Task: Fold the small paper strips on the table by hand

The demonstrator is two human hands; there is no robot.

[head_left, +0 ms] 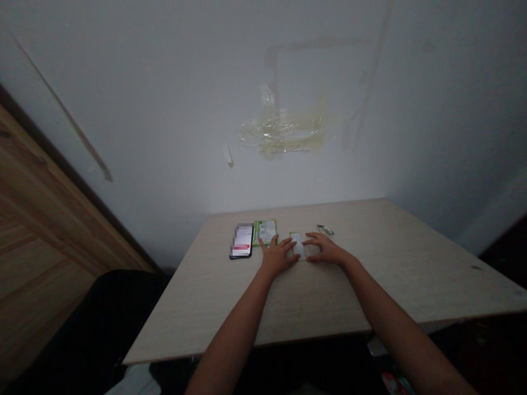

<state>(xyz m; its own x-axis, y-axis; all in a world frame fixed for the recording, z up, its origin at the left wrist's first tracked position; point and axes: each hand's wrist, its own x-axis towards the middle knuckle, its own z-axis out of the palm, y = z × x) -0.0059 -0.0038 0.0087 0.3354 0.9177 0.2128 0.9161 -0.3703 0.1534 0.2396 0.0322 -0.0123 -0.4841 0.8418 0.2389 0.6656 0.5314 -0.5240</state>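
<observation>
Both my hands rest on a light wooden table (370, 285), on either side of a small pale packet (298, 244). My left hand (278, 254) lies flat with fingers stretched, its fingertips touching the packet's left edge. My right hand (325, 248) lies flat too, fingers spread, touching the packet's right edge. Part of the packet is hidden under the fingers. A green and white packet (264, 231) lies just beyond my left hand.
A black phone (241, 241) with a lit screen lies left of the green packet. A small torn wrapper piece (325, 229) sits beyond my right hand. A white wall with tape residue (284, 134) stands behind the table; a wooden panel (37, 230) is at left.
</observation>
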